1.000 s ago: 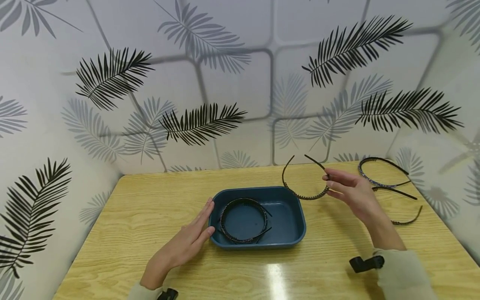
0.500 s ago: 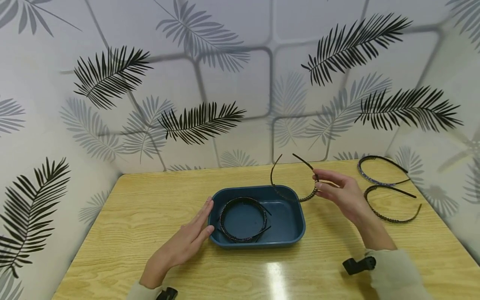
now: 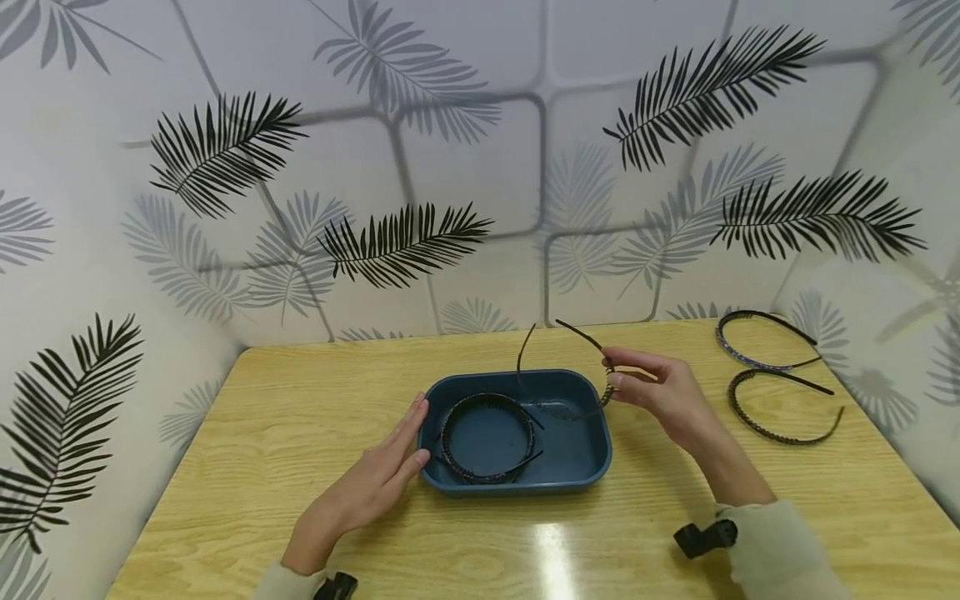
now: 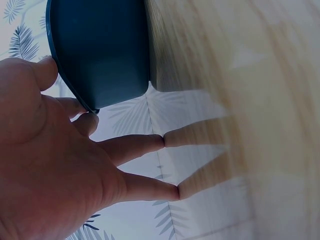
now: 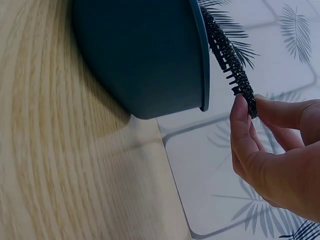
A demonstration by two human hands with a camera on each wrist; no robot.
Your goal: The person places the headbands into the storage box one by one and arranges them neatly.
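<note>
My right hand (image 3: 656, 396) pinches a dark, toothed headband (image 5: 230, 57) between thumb and fingers. It hangs over the right half of a blue rectangular bin (image 3: 427, 392), its open ends pointing up and away. Glittery beads cover its outer face in the right wrist view. Inside the bin's left half lie dark headbands (image 3: 447, 446), stacked so that they overlap. My left hand (image 3: 375, 483) rests against the bin's left end, thumb and fingers spread along the rim. Two of its fingertips reach down to the table in the left wrist view.
To the right on the wooden table (image 3: 300, 417) lie two more headbands: a blue-glittered headband (image 3: 738, 358) at the back and a dark headband (image 3: 757, 429) in front of it. A leaf-patterned wall (image 3: 480, 167) stands behind the table's far edge.
My right hand has carried the pinched headband leftward, from beside the bin to over its right half. My left hand and the bin have stayed in place.
</note>
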